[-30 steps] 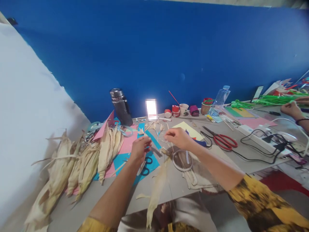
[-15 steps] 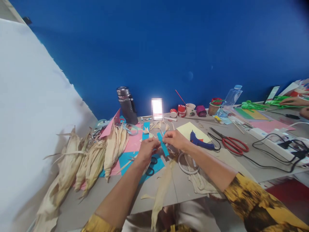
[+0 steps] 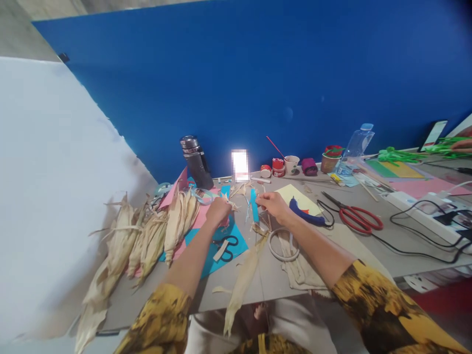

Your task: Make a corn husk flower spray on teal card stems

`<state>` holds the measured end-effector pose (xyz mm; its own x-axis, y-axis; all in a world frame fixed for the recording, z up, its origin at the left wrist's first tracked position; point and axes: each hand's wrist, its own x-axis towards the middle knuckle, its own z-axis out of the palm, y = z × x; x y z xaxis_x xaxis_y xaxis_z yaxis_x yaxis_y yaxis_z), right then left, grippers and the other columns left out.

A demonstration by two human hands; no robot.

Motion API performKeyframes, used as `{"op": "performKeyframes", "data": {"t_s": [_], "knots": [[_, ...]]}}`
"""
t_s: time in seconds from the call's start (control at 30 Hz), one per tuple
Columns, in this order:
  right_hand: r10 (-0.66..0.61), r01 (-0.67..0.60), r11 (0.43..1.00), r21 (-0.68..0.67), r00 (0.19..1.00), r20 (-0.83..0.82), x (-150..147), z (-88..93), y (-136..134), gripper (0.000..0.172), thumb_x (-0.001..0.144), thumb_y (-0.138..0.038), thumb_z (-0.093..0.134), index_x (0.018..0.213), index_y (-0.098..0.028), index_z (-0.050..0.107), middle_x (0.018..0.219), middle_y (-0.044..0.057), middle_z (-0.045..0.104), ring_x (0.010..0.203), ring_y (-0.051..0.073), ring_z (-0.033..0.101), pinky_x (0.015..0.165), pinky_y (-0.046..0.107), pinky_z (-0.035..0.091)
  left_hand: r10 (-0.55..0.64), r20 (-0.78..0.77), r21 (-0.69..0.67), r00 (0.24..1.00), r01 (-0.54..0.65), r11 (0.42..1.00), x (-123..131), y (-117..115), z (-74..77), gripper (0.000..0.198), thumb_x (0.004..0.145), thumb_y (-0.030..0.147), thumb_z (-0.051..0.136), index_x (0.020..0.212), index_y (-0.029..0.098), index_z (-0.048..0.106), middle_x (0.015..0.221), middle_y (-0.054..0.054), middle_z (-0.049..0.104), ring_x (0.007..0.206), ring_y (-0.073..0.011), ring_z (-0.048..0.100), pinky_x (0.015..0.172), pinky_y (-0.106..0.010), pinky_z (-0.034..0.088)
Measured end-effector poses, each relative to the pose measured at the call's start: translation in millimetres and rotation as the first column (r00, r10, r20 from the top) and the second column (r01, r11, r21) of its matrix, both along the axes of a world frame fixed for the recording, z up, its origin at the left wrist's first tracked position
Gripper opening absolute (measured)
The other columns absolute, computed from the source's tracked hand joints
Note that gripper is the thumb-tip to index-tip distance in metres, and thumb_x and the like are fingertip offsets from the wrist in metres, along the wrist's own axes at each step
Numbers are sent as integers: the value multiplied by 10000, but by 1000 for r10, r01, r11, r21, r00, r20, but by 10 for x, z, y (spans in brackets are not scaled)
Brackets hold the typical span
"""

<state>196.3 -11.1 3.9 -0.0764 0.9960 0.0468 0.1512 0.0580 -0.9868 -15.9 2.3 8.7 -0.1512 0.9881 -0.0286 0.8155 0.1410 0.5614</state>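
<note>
My right hand [image 3: 273, 204] pinches a narrow blue paper strip [image 3: 254, 205] near its edge, holding it almost upright. To its left, my left hand [image 3: 219, 211] is closed with the fingertips turned away, beside small pale husk scraps [image 3: 233, 206]; what it grips, if anything, is hidden. Below the left hand lies a blue paper sheet [image 3: 210, 265] with black-handled scissors [image 3: 231, 248] and a pale scrap on it. A long dried corn husk strip [image 3: 246, 275] hangs over the table's front edge, and a roll of whitish tape or a ring [image 3: 283, 257] lies under my right forearm.
Bundles of dried corn husks [image 3: 121, 246] fill the left side, near a dark thermos [image 3: 198, 164]. A blue glue gun [image 3: 305, 214], red-handled scissors [image 3: 359, 219] and a white power strip [image 3: 424, 219] with cables lie right. A co-worker's hand [image 3: 462, 146] shows at far right.
My left hand has moved left and away from the blue paper strip. My right hand still holds the strip, now more upright. The view has shifted slightly.
</note>
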Motion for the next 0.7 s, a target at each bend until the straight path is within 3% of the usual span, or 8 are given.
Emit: {"op": "performKeyframes", "data": {"t_s": [0.13, 0.23, 0.37, 0.47, 0.5, 0.57, 0.63, 0.7], "knots": [[3, -3, 1000, 16, 1000, 13, -9, -34, -24, 196, 647, -321, 615, 589, -137, 646, 485, -26, 511, 480, 90, 411, 495, 235, 312, 148, -25, 3, 989, -148, 989, 205, 126, -63, 171, 617, 266, 644, 731, 140, 621, 920, -222, 701, 935, -341, 646, 715, -341, 414], [7, -7, 1000, 21, 1000, 22, -10, -50, -21, 185, 657, -310, 607, 592, -140, 640, 480, -33, 498, 486, 91, 407, 498, 234, 310, 182, 34, 29, 983, -183, 983, 266, 134, -59, 154, 582, 212, 659, 705, 143, 599, 933, -235, 694, 958, -369, 637, 733, -376, 421], [6, -7, 1000, 22, 1000, 28, -14, -45, -15, 168, 661, -293, 610, 595, -142, 640, 489, -31, 514, 482, 93, 414, 496, 234, 312, 118, 211, 84, 970, -139, 987, 250, -6, 49, 88, 668, 228, 602, 642, 154, 561, 815, -161, 693, 885, -304, 658, 712, -347, 446], [5, -6, 1000, 28, 1000, 19, -26, -39, -26, 155, 663, -289, 619, 608, -147, 645, 497, -35, 523, 480, 92, 418, 492, 230, 314, -7, 379, 98, 925, -32, 995, 215, -206, 146, 172, 773, 324, 544, 732, 163, 588, 795, -88, 696, 778, -212, 675, 682, -298, 479], [14, -15, 999, 33, 1000, 17, -32, -40, -32, 152, 663, -293, 625, 620, -149, 650, 497, -38, 523, 478, 91, 416, 488, 228, 312, -56, 460, 97, 886, 13, 995, 203, -276, 165, 212, 788, 377, 547, 762, 170, 587, 802, -68, 697, 741, -187, 674, 673, -287, 490], [46, -46, 998, 45, 999, 9, -49, -46, -48, 156, 662, -306, 641, 660, -152, 667, 511, -41, 535, 477, 90, 416, 480, 224, 310, -112, 772, 76, 626, 85, 994, 186, -401, 172, 263, 706, 400, 687, 765, 163, 591, 770, -49, 682, 687, -164, 660, 667, -281, 498], [77, -77, 995, 60, 997, 1, -68, -52, -67, 172, 658, -321, 657, 701, -155, 678, 551, -34, 571, 492, 92, 435, 485, 219, 324, -100, 891, 65, 442, 95, 993, 181, -487, 141, 309, 632, 380, 783, 754, 157, 605, 694, -16, 648, 618, -126, 622, 626, -249, 484], [91, -91, 993, 74, 996, -5, -88, -53, -88, 188, 655, -329, 669, 727, -156, 680, 598, -22, 605, 516, 96, 458, 502, 216, 345, -77, 938, 49, 338, 89, 995, 193, -533, 91, 321, 598, 359, 823, 736, 156, 616, 636, 10, 612, 580, -103, 586, 592, -229, 468]]}}
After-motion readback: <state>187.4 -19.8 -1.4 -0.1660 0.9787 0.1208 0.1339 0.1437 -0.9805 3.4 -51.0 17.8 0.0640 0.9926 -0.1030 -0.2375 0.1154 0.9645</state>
